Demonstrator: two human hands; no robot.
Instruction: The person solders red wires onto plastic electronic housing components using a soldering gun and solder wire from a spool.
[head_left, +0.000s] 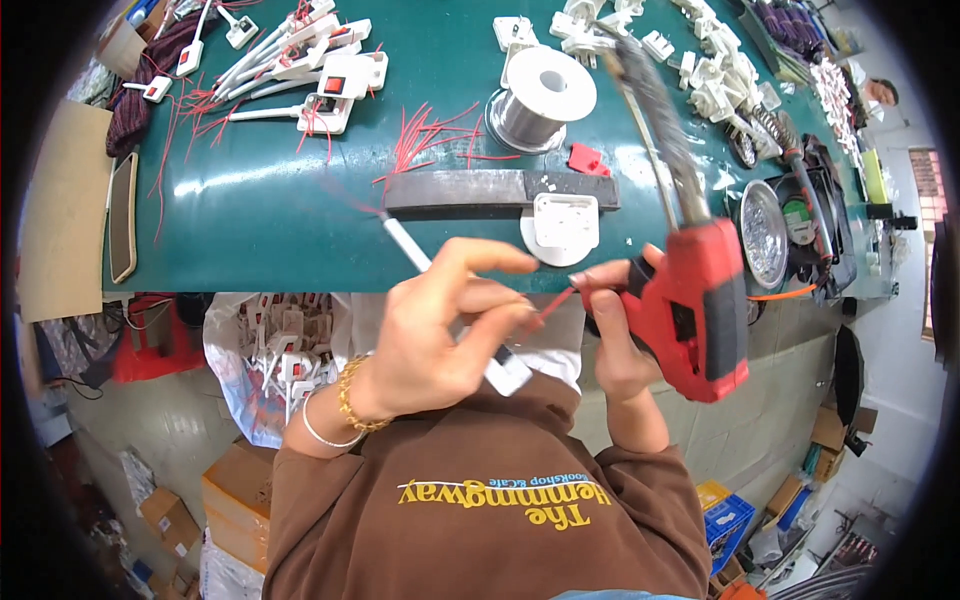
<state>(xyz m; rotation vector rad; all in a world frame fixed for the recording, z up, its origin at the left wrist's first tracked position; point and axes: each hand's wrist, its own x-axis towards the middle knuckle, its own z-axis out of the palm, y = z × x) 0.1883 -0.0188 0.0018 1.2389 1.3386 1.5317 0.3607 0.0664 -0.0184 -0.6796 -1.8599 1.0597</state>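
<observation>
Left hand (430,335) pinches red wire (562,300), running up-right to right hand (622,350) gripping red tool (712,255); white stick (405,243) slants up-left through left hand.

Glossy green counter (290,245) with a smooth plastic spool (522,78) of shiny metal wire (522,125); by its near edge, red-and-black plastic tool (718,265), matt brown cloth sweatshirt (450,540).

A red tool (703,268), wire spool (540,108) and heaped switches (337,84) show a workshop.
</observation>
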